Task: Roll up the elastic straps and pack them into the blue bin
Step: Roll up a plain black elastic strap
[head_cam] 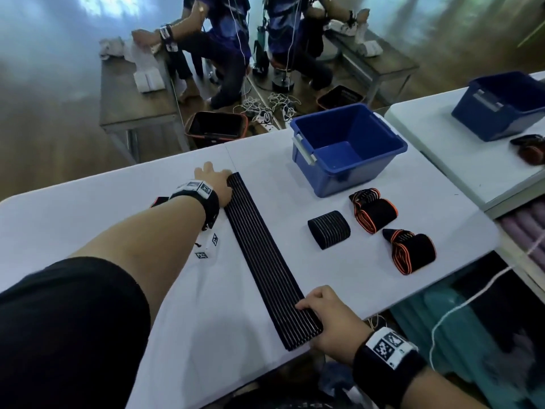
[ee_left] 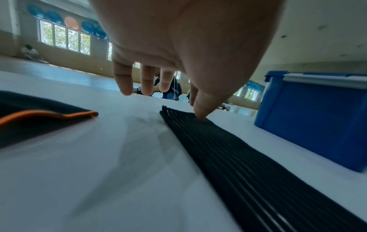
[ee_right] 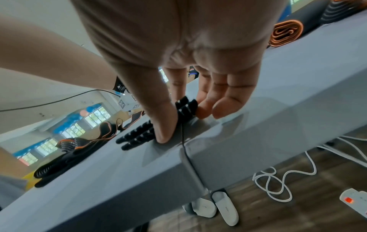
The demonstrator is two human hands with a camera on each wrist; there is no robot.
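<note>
On the white table (head_cam: pixel 368 278), the blue bin (head_cam: pixel 345 149) stands beyond the long black ribbed strap (head_cam: pixel 265 258) lying flat. My left hand (head_cam: pixel 216 181) presses the strap's far end with straight fingers; my right hand (head_cam: pixel 330 317) pinches its near end.

A person with bare forearms; a black short sleeve (head_cam: pixel 73 317) on the left arm; each wrist wears a black band (head_cam: pixel 386 376) topped by a white block with black-and-white square code markers (head_cam: pixel 387 345).

White table (head_cam: pixel 295 184) carries blue bin (head_cam: pixel 348 149), flat black strap (head_cam: pixel 265 258), three rolled straps (head_cam: pixel 328 229).
</note>
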